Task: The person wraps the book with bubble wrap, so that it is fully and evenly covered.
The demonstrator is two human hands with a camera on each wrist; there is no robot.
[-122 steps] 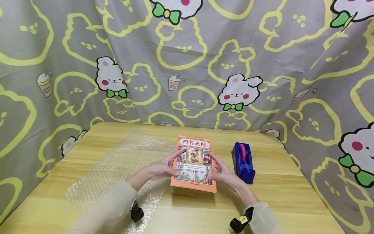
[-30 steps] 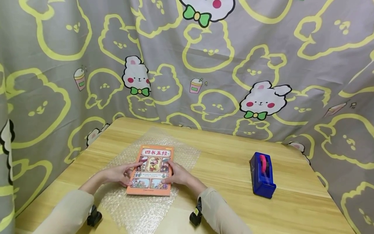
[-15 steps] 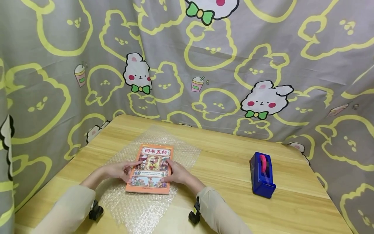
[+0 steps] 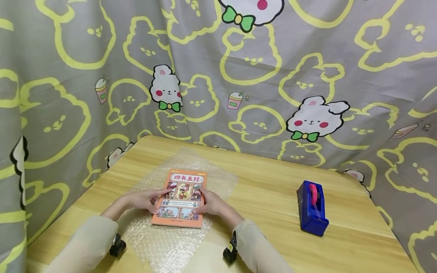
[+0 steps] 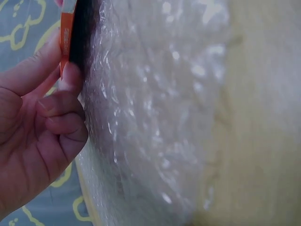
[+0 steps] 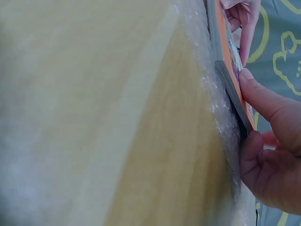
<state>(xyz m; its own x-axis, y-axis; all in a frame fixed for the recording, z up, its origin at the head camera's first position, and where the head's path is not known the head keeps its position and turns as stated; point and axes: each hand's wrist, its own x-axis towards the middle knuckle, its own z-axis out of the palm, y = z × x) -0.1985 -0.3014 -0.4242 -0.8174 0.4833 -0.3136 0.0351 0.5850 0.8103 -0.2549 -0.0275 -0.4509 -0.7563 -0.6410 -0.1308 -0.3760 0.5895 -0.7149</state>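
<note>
An orange book with a cartoon cover and red Chinese characters is at the left middle of the table, over a sheet of bubble wrap. My left hand grips its left edge, thumb on the cover and other fingers at the side and below. On the opposite edge my right hand holds it the same way. In the right wrist view the book's edge stands slightly off the bubble wrap near my fingers. The left wrist view shows my curled fingers touching the wrap.
A blue tape dispenser with a pink tape core stands on the right of the wooden table. A grey patterned curtain hangs behind and along both sides. A black wrist camera sits under each forearm.
Both hands have carried the book left, from beside the tape dispenser to over the bubble wrap. Over the last second the hands and book stay nearly still; the view shifts slightly.
</note>
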